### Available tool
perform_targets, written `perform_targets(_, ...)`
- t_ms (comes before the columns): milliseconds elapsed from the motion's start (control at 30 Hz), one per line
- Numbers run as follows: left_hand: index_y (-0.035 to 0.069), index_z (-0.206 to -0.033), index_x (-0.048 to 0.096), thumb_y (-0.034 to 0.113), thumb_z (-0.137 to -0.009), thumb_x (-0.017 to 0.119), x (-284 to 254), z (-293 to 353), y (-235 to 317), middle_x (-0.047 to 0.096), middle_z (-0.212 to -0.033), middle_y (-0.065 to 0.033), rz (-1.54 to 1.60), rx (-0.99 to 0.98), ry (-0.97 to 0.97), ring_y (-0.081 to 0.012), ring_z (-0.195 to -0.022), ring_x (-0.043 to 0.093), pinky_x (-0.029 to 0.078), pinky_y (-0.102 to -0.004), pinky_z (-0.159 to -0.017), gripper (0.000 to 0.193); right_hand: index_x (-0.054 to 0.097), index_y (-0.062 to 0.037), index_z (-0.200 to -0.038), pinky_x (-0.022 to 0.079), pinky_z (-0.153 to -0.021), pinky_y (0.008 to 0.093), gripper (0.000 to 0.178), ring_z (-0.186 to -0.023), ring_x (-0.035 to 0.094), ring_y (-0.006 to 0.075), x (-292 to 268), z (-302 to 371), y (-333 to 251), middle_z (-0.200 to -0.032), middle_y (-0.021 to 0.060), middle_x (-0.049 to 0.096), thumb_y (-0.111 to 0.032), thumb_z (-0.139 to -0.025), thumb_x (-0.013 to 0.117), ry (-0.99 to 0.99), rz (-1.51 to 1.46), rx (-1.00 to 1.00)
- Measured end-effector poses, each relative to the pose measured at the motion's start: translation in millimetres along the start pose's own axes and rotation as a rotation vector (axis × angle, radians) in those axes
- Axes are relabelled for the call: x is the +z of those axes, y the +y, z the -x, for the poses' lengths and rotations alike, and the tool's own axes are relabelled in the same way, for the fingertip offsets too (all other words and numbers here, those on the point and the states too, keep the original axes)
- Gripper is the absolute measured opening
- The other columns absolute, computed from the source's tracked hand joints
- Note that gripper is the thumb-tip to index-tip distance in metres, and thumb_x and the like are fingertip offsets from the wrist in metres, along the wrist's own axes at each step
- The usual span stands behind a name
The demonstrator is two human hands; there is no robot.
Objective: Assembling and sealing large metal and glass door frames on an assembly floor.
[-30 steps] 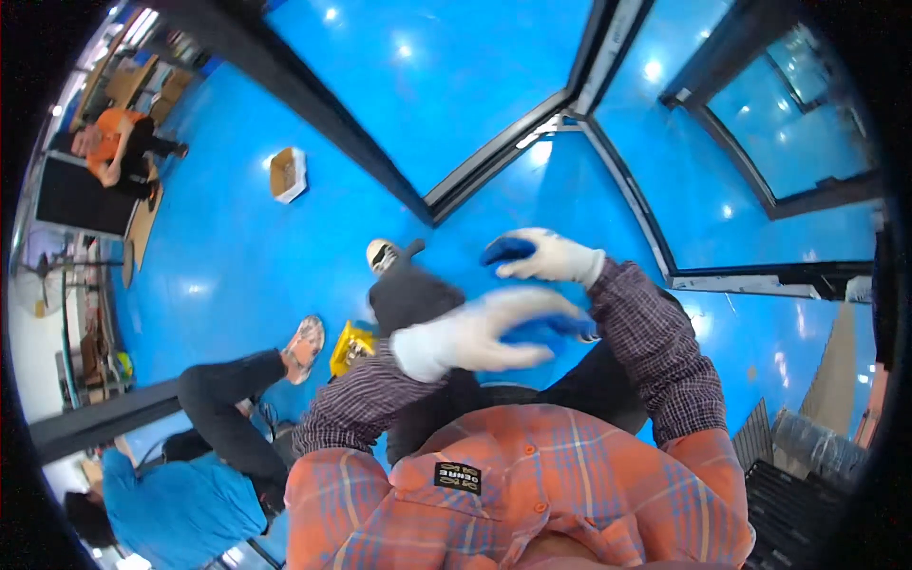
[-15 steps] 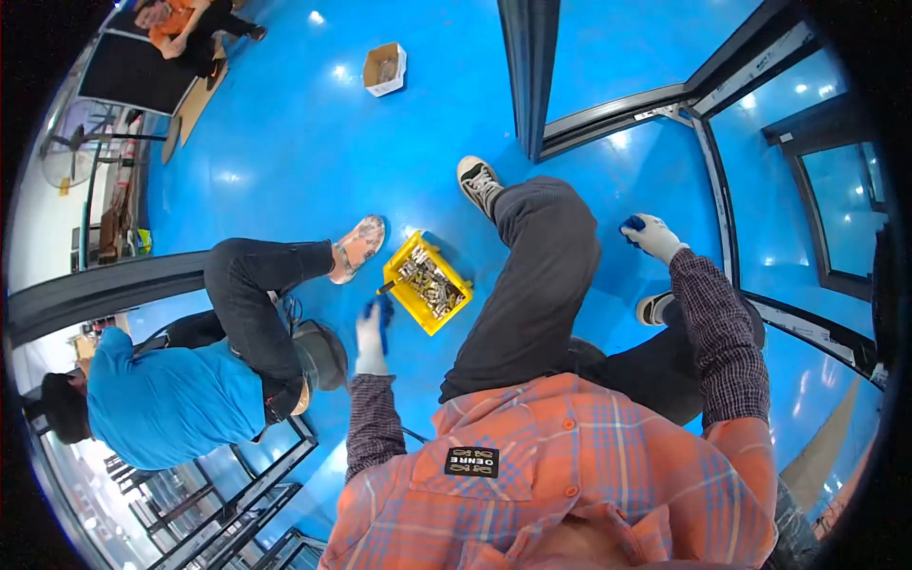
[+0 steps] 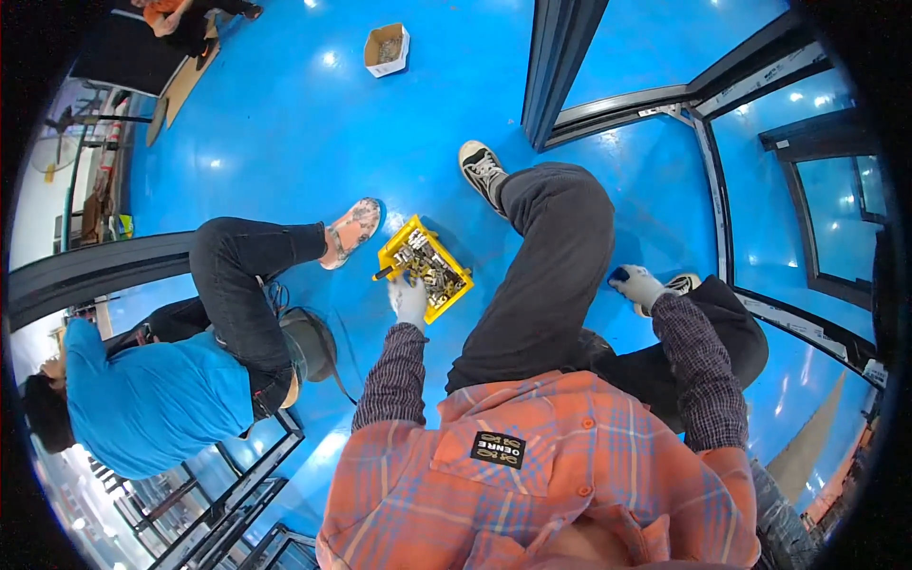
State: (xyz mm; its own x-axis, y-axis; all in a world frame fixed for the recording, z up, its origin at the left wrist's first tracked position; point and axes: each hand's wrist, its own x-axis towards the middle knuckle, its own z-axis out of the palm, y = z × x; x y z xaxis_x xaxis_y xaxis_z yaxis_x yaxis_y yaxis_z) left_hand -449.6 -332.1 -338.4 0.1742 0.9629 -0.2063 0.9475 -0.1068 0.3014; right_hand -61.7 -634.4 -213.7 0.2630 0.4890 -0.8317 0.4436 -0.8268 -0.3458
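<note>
A yellow plastic bin (image 3: 463,287) stands on the floor between my left hand and the other person's foot. Small silver and dark metal pieces (image 3: 432,268) fill it. My left hand (image 3: 409,302), in a white glove, reaches over the near left rim; its fingertips are lost among the pieces, so I cannot tell what they grip. Beside those fingers a yellow-and-black handle (image 3: 383,274) juts over the rim. Out by my bent right knee, my right hand (image 3: 638,286) wears a white glove with dark blue fingertips. Its fingers are curled in, and anything inside them is hidden.
On my left sits a person in a blue shirt (image 3: 161,394), one foot near the bin. Dark metal frames (image 3: 560,71) rise ahead and to the right. An open cardboard box (image 3: 388,68) is farther off on the blue floor, and another person (image 3: 180,24) sits far left.
My left hand has gone from beside the bin to its rim, fingers among the metal pieces. My right hand has come lower and closer to my knee.
</note>
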Motion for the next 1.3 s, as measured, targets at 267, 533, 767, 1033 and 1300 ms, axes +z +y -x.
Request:
perform_targets(267, 0.010, -0.102, 0.064, 0.030, -0.078, 0.061, -51.7, -56.0, -17.2, 0.061, -0.100, -0.0135, -0.500, 0.174, -0.116, -0.0371, -0.083, 0.058, 0.048, -0.0430, -0.073, 0.031, 0.060, -0.0024, -0.109, 0.048, -0.072, 0.0365, 0.039, -0.081, 0.061, 0.0255, 32.3, 20.6, 2.8, -0.098, 0.0117, 0.065, -0.034, -0.087, 0.057, -0.013, -0.069, 0.159)
perform_targets(533, 0.005, -0.086, 0.064, 0.038, -0.080, 0.064, -106.4, -76.1, -23.5, 0.063, -0.069, -0.0094, 0.444, -0.109, 0.069, -0.0238, -0.058, 0.059, 0.049, -0.0344, -0.055, 0.034, 0.061, -0.0022, -0.105, 0.046, -0.068, 0.0319, 0.033, -0.077, 0.060, 0.0209, 20.6, 2.8, 42.9, -0.093, 0.0098, 0.066, -0.030, -0.087, 0.057, 0.366, -0.360, -0.002)
perform_targets(767, -0.001, -0.082, 0.065, 0.042, -0.076, 0.069, -26.1, -22.3, -83.4, 0.062, -0.062, -0.0125, 0.625, -0.558, -0.516, -0.0215, -0.045, 0.056, 0.046, -0.0298, -0.041, 0.044, 0.062, -0.0018, -0.102, 0.046, -0.066, 0.0291, 0.031, -0.073, 0.059, 0.0184, 31.9, 6.5, 28.3, -0.086, 0.0084, 0.066, -0.027, -0.085, 0.060, 0.293, -0.434, -0.011)
perform_targets(1033, -0.002, -0.093, 0.066, 0.036, -0.073, 0.067, 17.5, -10.2, 3.9, 0.067, -0.077, -0.0127, 0.308, -0.298, -0.431, -0.0240, -0.060, 0.064, 0.052, -0.0308, -0.053, 0.043, 0.060, -0.0009, -0.107, 0.046, -0.064, 0.0276, 0.031, -0.073, 0.058, 0.0158, 19.3, 7.9, 34.9, -0.088, 0.0082, 0.065, -0.023, -0.086, 0.060, 0.423, -0.435, 0.085)
perform_targets(1300, 0.003, -0.091, 0.063, 0.038, -0.087, 0.057, -94.8, -71.7, 124.1, 0.061, -0.069, -0.0068, 0.878, -0.127, -0.677, -0.0181, -0.060, 0.058, 0.049, -0.0310, -0.057, 0.036, 0.050, 0.0027, -0.123, 0.047, -0.085, 0.0290, 0.038, -0.090, 0.060, 0.0192, -83.7, 119.3, -145.5, -0.107, 0.0133, 0.061, -0.010, -0.088, 0.056, 0.823, -1.051, -0.708)
